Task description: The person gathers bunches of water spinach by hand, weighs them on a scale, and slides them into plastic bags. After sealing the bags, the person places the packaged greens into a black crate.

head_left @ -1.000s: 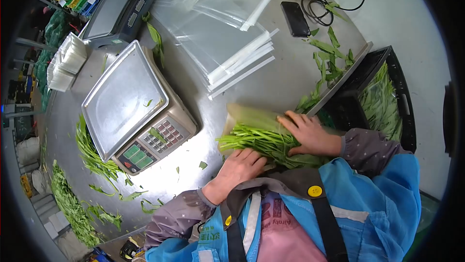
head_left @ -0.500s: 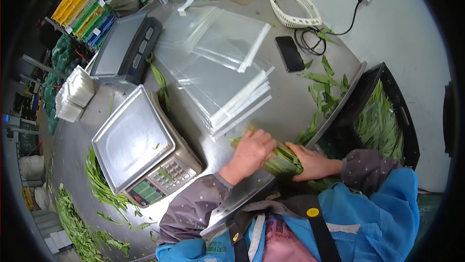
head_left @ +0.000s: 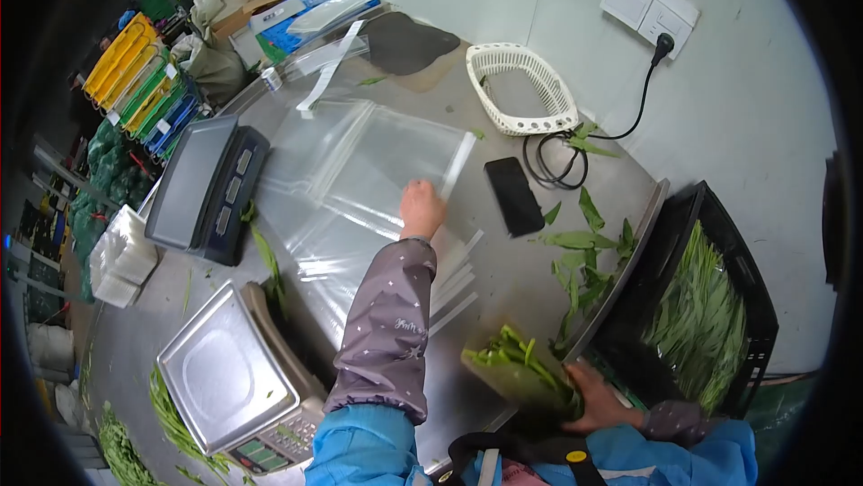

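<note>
Across the steel tabletop (head_left: 454, 360), the left hand (head_left: 422, 208), finger closure unclear, reaches eleven-o'clock plastic bags (head_left: 382, 149), seemingly needing pinching; the right hand (head_left: 600, 401) clamps five-o'clock wrapped greens (head_left: 524, 369).

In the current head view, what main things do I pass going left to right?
Stacked white containers → dark scale → left hand → bunch of greens → right hand → packed greens in the black crate.

Left hand (head_left: 422, 209) reaches forward, right hand (head_left: 600, 399) sits low.
</note>
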`<state>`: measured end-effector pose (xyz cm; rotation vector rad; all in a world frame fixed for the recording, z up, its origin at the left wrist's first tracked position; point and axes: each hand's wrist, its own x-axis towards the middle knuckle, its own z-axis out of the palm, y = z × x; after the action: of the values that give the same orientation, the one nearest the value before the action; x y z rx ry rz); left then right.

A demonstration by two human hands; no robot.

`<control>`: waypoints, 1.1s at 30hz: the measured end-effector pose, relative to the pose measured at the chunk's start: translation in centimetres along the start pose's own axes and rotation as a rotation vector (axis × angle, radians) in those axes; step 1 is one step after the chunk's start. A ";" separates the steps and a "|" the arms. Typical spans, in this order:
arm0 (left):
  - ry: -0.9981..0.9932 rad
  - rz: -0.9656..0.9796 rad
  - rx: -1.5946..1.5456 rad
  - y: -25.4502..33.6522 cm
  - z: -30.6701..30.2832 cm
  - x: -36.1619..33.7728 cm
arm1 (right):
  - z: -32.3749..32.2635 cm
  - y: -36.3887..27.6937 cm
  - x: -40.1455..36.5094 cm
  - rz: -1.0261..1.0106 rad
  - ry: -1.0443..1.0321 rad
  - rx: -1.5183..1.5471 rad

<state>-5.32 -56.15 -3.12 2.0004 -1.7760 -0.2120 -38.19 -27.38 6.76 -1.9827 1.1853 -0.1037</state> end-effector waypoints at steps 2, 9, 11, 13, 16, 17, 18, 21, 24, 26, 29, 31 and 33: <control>0.005 0.010 0.112 -0.1 1.5 1.1 | 0.0 0.3 0.0 0.036 -0.043 0.013; -0.047 0.035 0.308 -3.2 0.4 3.0 | -1.0 -0.2 0.8 0.062 -0.070 0.100; 0.022 0.045 0.110 -3.7 -2.5 3.3 | -0.9 0.0 0.7 0.051 -0.069 0.090; 0.365 0.092 -0.372 -2.6 -7.0 1.9 | -0.7 0.8 0.7 0.008 -0.058 0.125; -0.111 0.242 0.060 -4.3 -5.4 -5.7 | -0.5 1.5 0.8 0.037 -0.043 0.225; -0.129 0.223 0.058 -4.7 -5.4 -8.3 | -1.6 0.5 1.4 0.062 -0.080 0.301; -0.094 0.101 -0.096 -4.4 -6.1 -9.9 | -2.4 0.4 2.0 0.063 -0.093 0.296; -0.014 -0.022 -0.315 -3.4 -8.3 -13.3 | -2.5 -1.3 3.2 -0.045 -0.038 0.376; 0.014 -0.122 -0.512 -2.2 -9.4 -15.3 | -3.3 -3.7 5.8 -0.037 0.001 0.348; 0.050 -0.172 -0.612 -1.1 -10.9 -15.9 | -2.6 -4.1 7.1 -0.036 0.042 0.261; 0.146 -0.106 -0.622 0.0 -12.2 -16.4 | -1.6 -5.0 8.1 0.067 -0.038 0.197; 0.209 0.035 -0.515 1.8 -12.5 -17.1 | -0.3 -5.0 8.7 0.064 -0.065 0.150; 0.224 0.231 -0.396 3.8 -13.0 -17.8 | 0.3 -5.8 9.6 0.084 -0.083 0.104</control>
<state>-6.32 -36.08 6.77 1.4713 -1.6537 -0.2338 -28.65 -33.20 7.48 -1.8274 1.1842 -0.0393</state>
